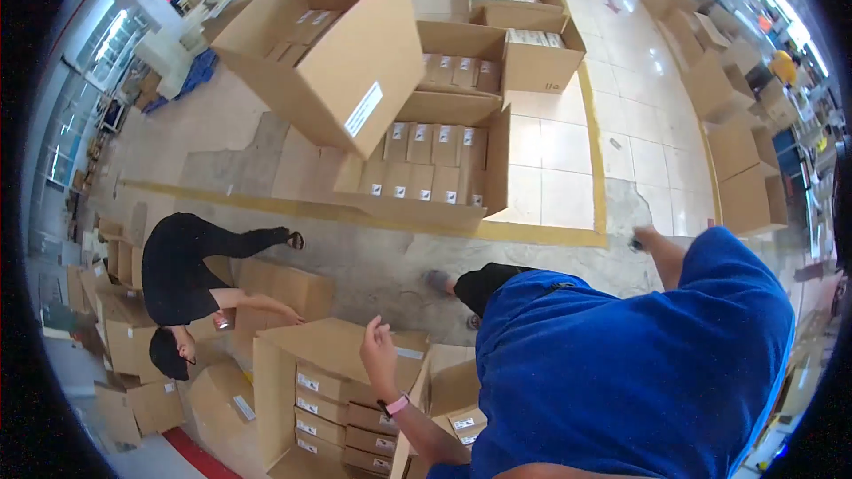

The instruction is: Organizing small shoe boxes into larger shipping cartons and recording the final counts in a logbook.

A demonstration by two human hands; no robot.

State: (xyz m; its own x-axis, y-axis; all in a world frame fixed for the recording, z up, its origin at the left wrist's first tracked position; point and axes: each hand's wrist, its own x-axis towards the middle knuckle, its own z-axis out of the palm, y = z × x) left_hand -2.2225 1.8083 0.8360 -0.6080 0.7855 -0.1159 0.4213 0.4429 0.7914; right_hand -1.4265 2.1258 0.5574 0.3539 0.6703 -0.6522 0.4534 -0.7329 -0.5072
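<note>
My left hand (379, 353), with a pink watch on the wrist, hovers with fingers apart over the flap of an open brown carton (333, 346). Small labelled brown boxes (321, 408) are stacked inside that carton. My right hand (642, 237) is stretched out to the right over the grey floor, its fingers curled around a small dark thing (635, 246) that is too small to identify. My blue shirt (621, 364) fills the lower right of the view.
A person in black (177, 275) bends over a carton (284, 288) at the left. A big empty carton (328, 53) leans on open cartons of small boxes (426, 168) behind a yellow floor line (532, 232). More cartons (745, 186) line the right side.
</note>
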